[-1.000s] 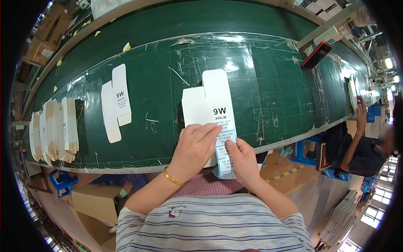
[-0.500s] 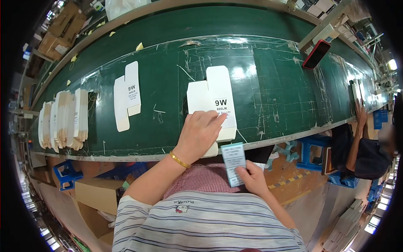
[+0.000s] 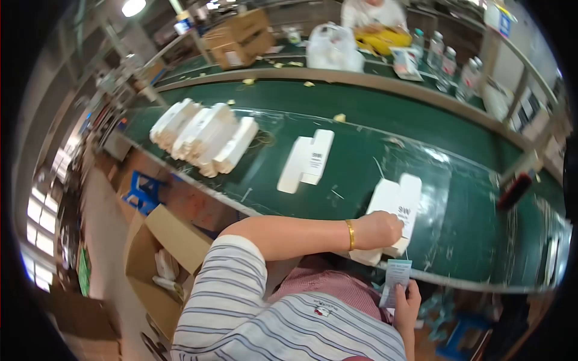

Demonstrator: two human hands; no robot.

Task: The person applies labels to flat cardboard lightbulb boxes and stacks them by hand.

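Note:
A flat white carton printed "9W" [image 3: 410, 195] lies near the front edge of the green table [image 3: 361, 147]. My left hand [image 3: 376, 230], with a gold bracelet at the wrist, rests on its lower part. The fingers are curled together, and anything between them is hidden. Just in front of the table edge, my right hand [image 3: 407, 304] grips a pale blue sheet of printed labels [image 3: 397, 274], thumb on top. Another flat carton [image 3: 292, 168] with the same print lies farther left on the table.
Stacked folded cartons [image 3: 205, 135] stand at the table's left. An open cardboard box [image 3: 141, 265] and a blue stool [image 3: 144, 191] are below. A red-cased phone [image 3: 513, 191] is at right. Across the table are a plastic bag [image 3: 335, 48], bottles [image 3: 447, 67] and a person [image 3: 373, 13].
My view has swung left, so the table things appear farther right. My left hand's fingers have curled in over the carton. The label sheet is still in my right hand.

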